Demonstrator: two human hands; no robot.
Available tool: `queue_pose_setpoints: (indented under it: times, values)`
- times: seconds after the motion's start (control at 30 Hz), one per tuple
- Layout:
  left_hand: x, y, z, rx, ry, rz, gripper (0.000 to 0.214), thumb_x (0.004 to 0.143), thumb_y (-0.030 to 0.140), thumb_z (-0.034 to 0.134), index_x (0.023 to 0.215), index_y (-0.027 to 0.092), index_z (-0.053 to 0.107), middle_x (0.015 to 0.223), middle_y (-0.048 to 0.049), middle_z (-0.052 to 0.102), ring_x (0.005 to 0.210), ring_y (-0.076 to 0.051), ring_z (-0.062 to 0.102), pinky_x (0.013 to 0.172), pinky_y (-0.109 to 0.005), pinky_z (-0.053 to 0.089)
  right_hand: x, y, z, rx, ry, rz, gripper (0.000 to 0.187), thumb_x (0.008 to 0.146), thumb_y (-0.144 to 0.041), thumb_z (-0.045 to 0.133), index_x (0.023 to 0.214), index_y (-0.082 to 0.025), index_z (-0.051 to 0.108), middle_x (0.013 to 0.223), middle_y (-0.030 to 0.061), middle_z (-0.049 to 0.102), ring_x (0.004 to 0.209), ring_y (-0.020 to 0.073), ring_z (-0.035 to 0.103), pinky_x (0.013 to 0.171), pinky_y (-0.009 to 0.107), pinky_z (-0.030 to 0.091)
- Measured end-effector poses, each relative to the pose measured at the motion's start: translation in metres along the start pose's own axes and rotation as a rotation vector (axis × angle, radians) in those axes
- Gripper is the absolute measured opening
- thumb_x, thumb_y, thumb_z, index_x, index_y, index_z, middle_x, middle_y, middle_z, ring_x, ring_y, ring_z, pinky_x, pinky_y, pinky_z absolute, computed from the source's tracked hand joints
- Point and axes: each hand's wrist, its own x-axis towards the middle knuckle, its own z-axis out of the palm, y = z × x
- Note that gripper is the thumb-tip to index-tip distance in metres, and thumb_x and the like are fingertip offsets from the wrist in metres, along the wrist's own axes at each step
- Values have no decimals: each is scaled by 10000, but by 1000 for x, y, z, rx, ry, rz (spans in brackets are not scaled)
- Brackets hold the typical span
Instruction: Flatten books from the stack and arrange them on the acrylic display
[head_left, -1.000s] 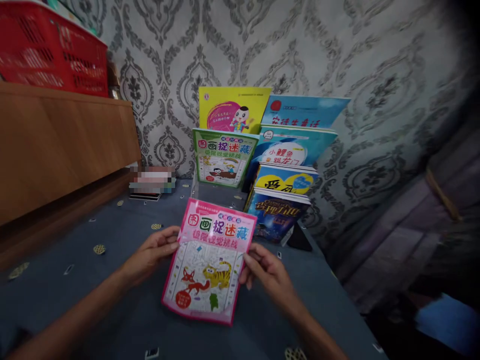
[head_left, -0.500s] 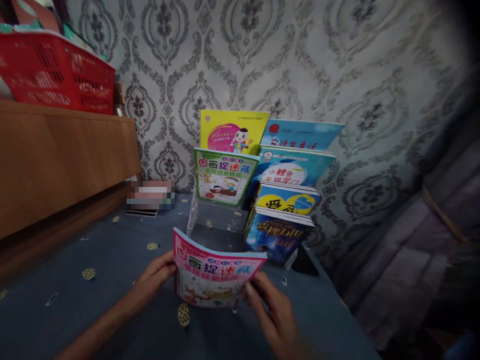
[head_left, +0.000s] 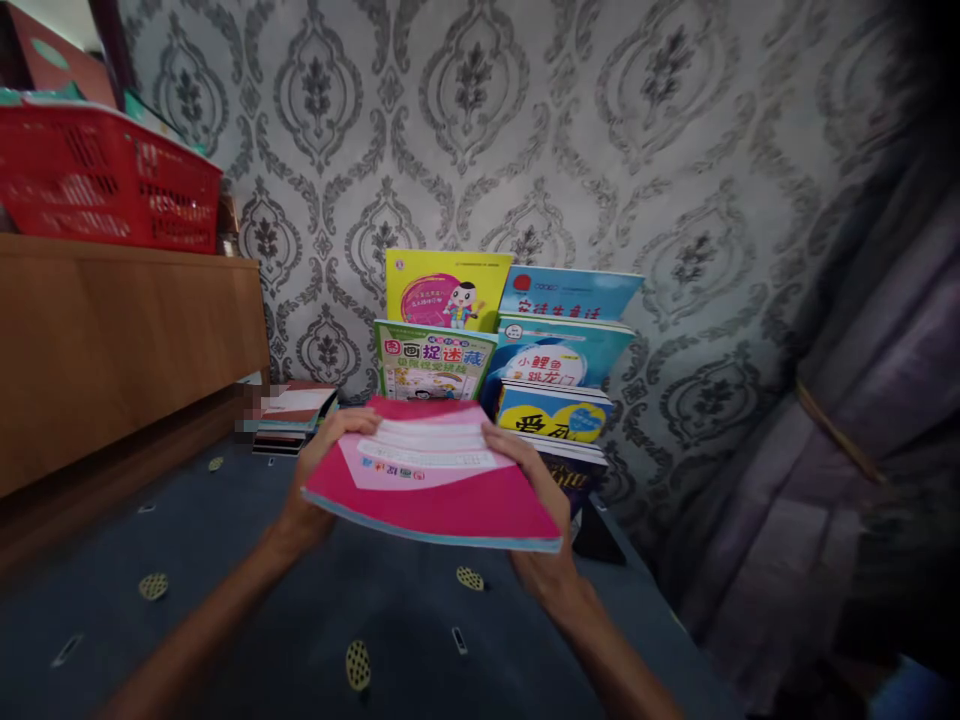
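Book (head_left: 442, 510) with a pink back cover faces up, held in the air, tilted, above the dark patterned cloth (head_left: 277, 640). The left hand (head_left: 315, 480) is closed on one side edge, the right hand (head_left: 546, 495) on the other, a digit of each lying over the cover. Just behind stands a green book (head_left: 439, 350), partly hidden, with a yellow book (head_left: 446, 285) behind that; blue books (head_left: 555, 350) stand to the right. Farther left, a red basket (head_left: 112, 185) sits on a wooden cabinet (head_left: 135, 340).

Pink book (head_left: 442, 507) in smooth paper, basket (head_left: 129, 185) in plastic, cabinet (head_left: 135, 350) in smooth wood, curtain (head_left: 806, 550) in cloth.
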Motion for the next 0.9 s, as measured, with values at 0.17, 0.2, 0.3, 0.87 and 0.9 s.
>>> queue_pose_setpoints:
  times: [0.17,0.2,0.3,0.87,0.9]
  values:
    - [17,-17,15,0,123,62,153,903,335,580,998,221,617,1136,-79,663,1165,-257,584,1042,-425,425,20,14,18,32,165,-24,298,944,-305,524,1228,-296,616,1344,81,612,1259,279,565,1017,507,475]
    - [19,-21,18,-15,144,48,163,895,345,580,990,218,616,1116,-79,665,1146,-257,592,1031,-425,435,21,17,21,37,182,-24,303,940,-314,528,1229,-295,616,1337,82,616,1253,285,568,1014,520,474]
    - [24,-28,24,-50,181,-16,210,854,407,608,928,211,604,1058,-80,676,1103,-267,612,1008,-431,456,21,25,27,35,206,-17,301,930,-328,542,1220,-287,615,1329,91,617,1250,294,566,1012,542,469]
    - [65,-54,46,-28,309,-42,272,965,459,523,1033,200,570,980,-47,633,930,-171,617,834,-290,499,61,38,44,92,230,160,339,1006,-346,426,1331,-255,458,1158,104,666,1056,226,656,907,438,543]
    - [66,-57,47,-32,307,-40,270,964,456,526,1034,198,566,986,-49,630,934,-171,616,832,-289,500,62,39,45,108,232,159,343,1003,-345,433,1333,-255,446,1160,103,664,1059,227,656,902,433,544]
